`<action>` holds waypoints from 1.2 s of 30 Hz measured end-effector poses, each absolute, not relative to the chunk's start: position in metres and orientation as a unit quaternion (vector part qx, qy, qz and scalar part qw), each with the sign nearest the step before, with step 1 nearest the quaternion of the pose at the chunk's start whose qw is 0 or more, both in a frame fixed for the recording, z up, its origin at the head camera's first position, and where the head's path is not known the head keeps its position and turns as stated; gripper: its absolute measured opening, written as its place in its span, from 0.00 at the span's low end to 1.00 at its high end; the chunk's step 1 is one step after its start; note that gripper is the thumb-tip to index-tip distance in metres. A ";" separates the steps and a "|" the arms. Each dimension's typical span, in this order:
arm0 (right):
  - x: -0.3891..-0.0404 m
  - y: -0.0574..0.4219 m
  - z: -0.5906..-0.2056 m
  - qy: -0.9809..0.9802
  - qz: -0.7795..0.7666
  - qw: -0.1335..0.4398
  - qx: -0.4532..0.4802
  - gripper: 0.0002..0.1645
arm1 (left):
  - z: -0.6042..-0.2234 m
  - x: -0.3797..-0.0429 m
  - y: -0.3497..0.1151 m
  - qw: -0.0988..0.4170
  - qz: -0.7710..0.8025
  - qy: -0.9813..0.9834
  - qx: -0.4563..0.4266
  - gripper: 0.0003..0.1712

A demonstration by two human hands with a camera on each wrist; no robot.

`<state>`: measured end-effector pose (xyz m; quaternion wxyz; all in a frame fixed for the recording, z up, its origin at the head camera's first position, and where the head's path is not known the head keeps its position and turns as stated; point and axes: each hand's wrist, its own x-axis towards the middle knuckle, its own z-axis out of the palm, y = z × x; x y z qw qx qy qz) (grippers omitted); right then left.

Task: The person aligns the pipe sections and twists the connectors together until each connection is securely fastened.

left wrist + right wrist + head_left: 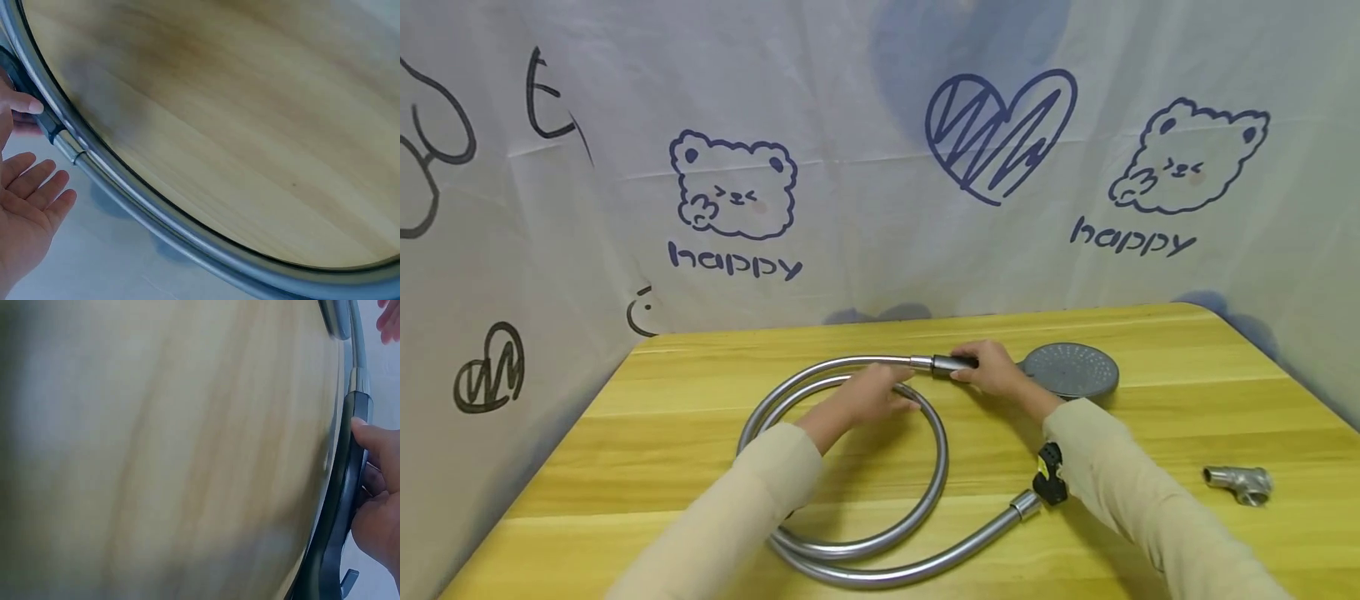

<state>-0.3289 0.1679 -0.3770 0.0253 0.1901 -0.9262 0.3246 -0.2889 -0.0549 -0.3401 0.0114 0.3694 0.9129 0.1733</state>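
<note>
A handheld shower head (pixel 1071 369) with a grey round face and dark handle lies toward the back right of the table. My right hand (pixel 992 369) grips that handle, and in the right wrist view the thumb presses along the black handle (pixel 340 481). From the handle's metal connector runs a coiled silver shower hose (pixel 887 575). My left hand (pixel 874 393) is over the coil's far side, near the connector. In the left wrist view, the fingers of the left hand (pixel 31 212) are extended, palm showing, holding nothing, beside the hose (pixel 156 219).
A small metal pipe fitting (pixel 1240 483) lies at the right of the wooden table (pixel 587 467). The hose's loose end nut (pixel 1025 504) rests near the right forearm. A white curtain (pixel 865 233) with drawings hangs behind the table.
</note>
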 end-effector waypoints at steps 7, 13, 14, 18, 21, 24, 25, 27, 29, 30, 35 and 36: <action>-0.317 0.173 -0.375 -0.932 0.289 0.040 0.215 0.25 | -0.337 -0.270 -0.059 0.038 0.188 0.902 0.386 0.24; -0.298 0.181 -0.370 -0.921 0.293 0.054 0.252 0.27 | -0.332 -0.249 -0.062 0.040 0.192 0.887 0.417 0.26; -0.294 0.182 -0.370 -0.919 0.294 0.053 0.259 0.28 | -0.332 -0.246 -0.063 0.039 0.189 0.887 0.420 0.26; -0.279 0.187 -0.370 -0.911 0.294 0.053 0.285 0.29 | -0.337 -0.232 -0.067 0.039 0.179 0.890 0.417 0.30; -0.267 0.189 -0.372 -0.906 0.286 0.062 0.306 0.30 | -0.342 -0.222 -0.070 0.031 0.171 0.893 0.416 0.30; -0.254 0.189 -0.373 -0.899 0.277 0.071 0.333 0.31 | -0.345 -0.210 -0.074 0.035 0.171 0.894 0.413 0.30; -0.250 0.189 -0.373 -0.897 0.273 0.072 0.340 0.32 | -0.346 -0.207 -0.075 0.037 0.175 0.893 0.413 0.30; -0.241 0.188 -0.373 -0.891 0.268 0.075 0.358 0.33 | -0.347 -0.199 -0.077 0.050 0.179 0.893 0.410 0.31; -0.232 0.187 -0.374 -0.887 0.264 0.081 0.369 0.33 | -0.348 -0.192 -0.079 0.059 0.179 0.892 0.411 0.32; -0.228 0.187 -0.375 -0.885 0.262 0.087 0.374 0.33 | -0.348 -0.188 -0.079 0.065 0.179 0.891 0.413 0.33; -0.210 0.189 -0.378 -0.872 0.264 0.111 0.397 0.34 | -0.351 -0.172 -0.083 0.090 0.173 0.879 0.436 0.38; -0.207 0.190 -0.378 -0.871 0.264 0.108 0.399 0.34 | -0.352 -0.169 -0.083 0.097 0.173 0.875 0.442 0.39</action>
